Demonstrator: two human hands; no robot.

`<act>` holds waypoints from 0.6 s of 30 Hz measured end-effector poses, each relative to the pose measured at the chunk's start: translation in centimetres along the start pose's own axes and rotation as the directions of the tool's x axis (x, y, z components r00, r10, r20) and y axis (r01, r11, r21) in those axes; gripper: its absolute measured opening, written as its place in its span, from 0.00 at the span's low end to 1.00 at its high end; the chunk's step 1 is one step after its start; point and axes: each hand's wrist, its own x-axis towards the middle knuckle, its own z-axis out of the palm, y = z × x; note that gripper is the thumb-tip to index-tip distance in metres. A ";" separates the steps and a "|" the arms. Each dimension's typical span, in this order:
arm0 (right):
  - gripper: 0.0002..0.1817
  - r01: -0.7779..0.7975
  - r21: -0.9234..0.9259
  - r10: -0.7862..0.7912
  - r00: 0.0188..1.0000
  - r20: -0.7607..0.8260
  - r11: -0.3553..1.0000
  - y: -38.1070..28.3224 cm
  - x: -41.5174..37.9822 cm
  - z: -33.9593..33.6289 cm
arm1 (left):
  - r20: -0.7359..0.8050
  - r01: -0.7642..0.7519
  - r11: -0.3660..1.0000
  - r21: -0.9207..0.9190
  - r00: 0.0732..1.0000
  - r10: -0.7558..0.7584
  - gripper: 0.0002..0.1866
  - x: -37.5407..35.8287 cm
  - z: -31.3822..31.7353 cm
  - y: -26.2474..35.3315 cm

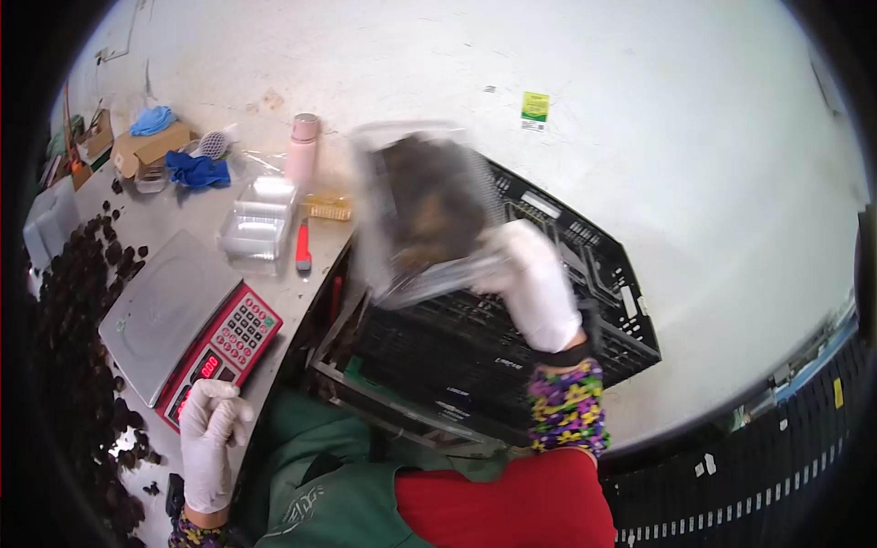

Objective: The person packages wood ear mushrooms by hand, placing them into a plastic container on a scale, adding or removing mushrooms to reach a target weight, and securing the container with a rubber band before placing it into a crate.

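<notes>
My right hand (534, 283), in a white glove, grips a clear plastic container (393, 288) by its lower right edge. The container is tilted and blurred by motion above a black crate. Behind its clear wall is a mass of dark brown pieces (434, 196), whose kind I cannot make out. My left hand (210, 434), also gloved, is at the front edge of a red and grey digital scale (178, 315). Its fingers are loosely curled, with nothing visible in them. The scale's plate is bare and its lit display seems to read 0.00.
Dark brown lumps (68, 338) cover the table's left side. Behind the scale are clear plastic containers (260, 219), a red cutter knife (303, 247), a pink bottle (302, 151) and blue gloves (196, 171). Black crates (603, 274) stand at the wall; dark crates (749, 475) lie lower right.
</notes>
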 end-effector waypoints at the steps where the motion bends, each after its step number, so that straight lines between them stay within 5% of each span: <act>1: 0.12 0.030 -0.096 -0.039 0.994 -0.103 0.995 -1.7 0.2 -2.1 | -0.019 0.016 1.000 0.018 1.000 -0.016 0.03 0.1 -0.7 -0.3; 4: 0.11 -0.001 -0.319 -0.109 0.938 -0.328 0.948 -2.4 1.4 -12.5 | -0.078 0.027 0.999 0.024 0.997 -0.025 0.02 0.4 -2.5 -1.5; 7: 0.13 -0.197 -0.460 -0.042 0.888 -0.458 0.866 -3.5 -0.6 -20.3 | -0.104 0.025 0.998 0.051 0.994 -0.019 0.04 0.5 -4.7 -3.4; 11: 0.14 -0.369 -0.431 0.076 0.825 -0.560 0.823 -3.5 -4.7 -26.8 | -0.132 0.009 0.997 0.070 0.991 0.001 0.06 0.9 -7.1 -5.7; 14: 0.17 -0.647 -0.356 0.327 0.694 -0.641 0.675 -1.8 -6.4 -30.3 | -0.105 0.014 0.998 0.059 0.994 -0.008 0.07 1.0 -7.7 -6.3; 17: 0.21 -0.776 -0.583 0.325 0.631 -0.705 0.242 2.7 -5.6 -35.2 | -0.126 0.013 0.998 0.069 0.992 -0.004 0.06 0.8 -7.3 -5.9; 18: 0.21 -0.776 -0.579 0.318 0.631 -0.708 0.250 3.7 -5.4 -35.9 | -0.126 0.016 0.998 0.066 0.992 -0.008 0.06 0.7 -7.4 -6.1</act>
